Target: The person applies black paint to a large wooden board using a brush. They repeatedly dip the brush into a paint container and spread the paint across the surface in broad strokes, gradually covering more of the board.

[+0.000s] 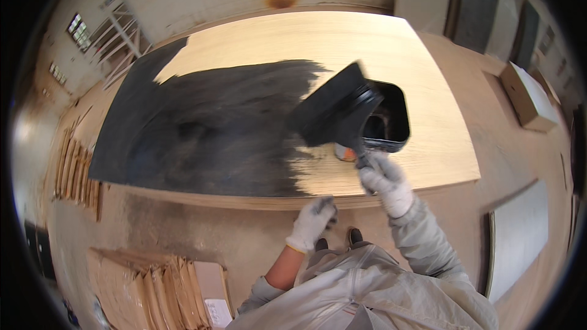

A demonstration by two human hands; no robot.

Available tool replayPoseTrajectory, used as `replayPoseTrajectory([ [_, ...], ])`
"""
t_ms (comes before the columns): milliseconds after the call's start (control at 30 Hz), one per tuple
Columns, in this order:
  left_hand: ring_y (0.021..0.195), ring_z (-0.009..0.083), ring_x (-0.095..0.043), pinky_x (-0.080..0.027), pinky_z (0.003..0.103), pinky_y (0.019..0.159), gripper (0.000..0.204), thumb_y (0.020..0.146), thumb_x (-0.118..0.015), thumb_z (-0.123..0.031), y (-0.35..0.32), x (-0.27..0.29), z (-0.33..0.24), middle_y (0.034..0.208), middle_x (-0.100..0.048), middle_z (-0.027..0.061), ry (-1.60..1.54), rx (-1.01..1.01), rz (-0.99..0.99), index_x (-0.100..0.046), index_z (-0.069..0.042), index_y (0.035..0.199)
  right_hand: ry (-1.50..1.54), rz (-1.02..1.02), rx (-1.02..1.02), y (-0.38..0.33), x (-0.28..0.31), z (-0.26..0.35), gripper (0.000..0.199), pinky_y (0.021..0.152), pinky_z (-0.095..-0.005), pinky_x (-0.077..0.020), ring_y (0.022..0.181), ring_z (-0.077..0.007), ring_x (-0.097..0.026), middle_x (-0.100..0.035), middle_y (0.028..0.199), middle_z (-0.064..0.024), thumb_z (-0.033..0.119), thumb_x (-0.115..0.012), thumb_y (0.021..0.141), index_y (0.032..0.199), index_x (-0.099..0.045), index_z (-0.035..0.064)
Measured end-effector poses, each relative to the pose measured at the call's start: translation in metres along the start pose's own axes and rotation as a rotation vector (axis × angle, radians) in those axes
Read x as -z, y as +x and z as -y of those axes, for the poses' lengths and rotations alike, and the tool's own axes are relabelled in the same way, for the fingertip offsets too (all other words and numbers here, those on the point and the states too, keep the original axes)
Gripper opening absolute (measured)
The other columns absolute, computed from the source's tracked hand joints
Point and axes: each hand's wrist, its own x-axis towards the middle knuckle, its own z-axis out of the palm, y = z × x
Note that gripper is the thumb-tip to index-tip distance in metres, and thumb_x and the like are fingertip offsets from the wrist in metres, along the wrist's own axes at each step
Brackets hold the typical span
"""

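Observation:
My right hand, in a white glove with dark stains, grips the handle of a wide, black-coated paint brush. The brush is raised and slightly blurred, its broad head tilted across the near-left side of an open rectangular paint can. Black paint coats the can's inside. My left hand, also gloved with darkened fingertips, is loosely curled beside the front edge of a large pale wood-grain board; nothing shows in it. Wet-looking black paint covers much of the board's left and middle, with ragged streaks at its right border.
Brown wrapped panels stand at lower left, and stacked strips lie left of the board. A pale panel is at right, near a long box. A white metal frame stands by the far wall.

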Motion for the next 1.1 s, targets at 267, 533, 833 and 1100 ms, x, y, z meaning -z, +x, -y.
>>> replayPoseTrajectory([
  [267,0.127,0.0350,-0.061,-0.058,0.054,0.090,0.056,0.099,-0.075,-0.053,0.117,-0.047,-0.088,0.131,-0.065,0.0136,-0.398,-0.007,-0.151,-0.065,-0.009,0.133,-0.492,-0.572,0.155,-0.016,0.147,0.054,0.030,0.080,-0.0318,-0.0547,0.087,-0.0154,-0.066,-0.073,0.099,-0.0055,0.022,-0.074,0.102,0.119,-0.073,-0.0027],
  [533,0.115,0.0418,-0.068,-0.055,0.068,0.092,0.048,0.101,-0.065,-0.042,0.146,-0.057,-0.097,0.131,-0.071,0.0196,-0.570,-0.062,-0.119,-0.065,-0.009,0.136,-1.009,-0.346,0.297,0.025,0.216,0.058,0.030,0.098,-0.0490,-0.0536,0.109,-0.0391,-0.070,-0.073,0.111,-0.0182,0.032,-0.068,0.101,0.118,-0.072,0.0067],
  [833,0.118,0.0415,-0.066,-0.060,0.064,0.097,0.045,0.096,-0.072,-0.029,0.157,-0.143,-0.090,0.131,-0.070,0.0184,-0.692,-0.265,-0.195,-0.065,-0.005,0.134,-1.311,0.062,0.178,0.117,0.258,0.127,0.030,0.099,-0.0469,-0.0560,0.113,-0.0374,-0.071,-0.076,0.115,-0.0184,0.027,-0.067,0.099,0.119,-0.076,0.0078],
  [1100,0.109,0.0412,-0.067,-0.065,0.064,0.092,0.034,0.094,-0.076,-0.022,0.181,-0.242,-0.112,0.118,-0.067,0.0205,-0.645,-0.266,-0.423,-0.066,-0.006,0.122,-1.643,0.333,0.159,0.201,0.273,0.131,0.026,0.083,-0.0461,-0.0616,0.097,-0.0339,-0.078,-0.081,0.102,-0.0161,0.015,-0.074,0.084,0.108,-0.084,0.0091],
])
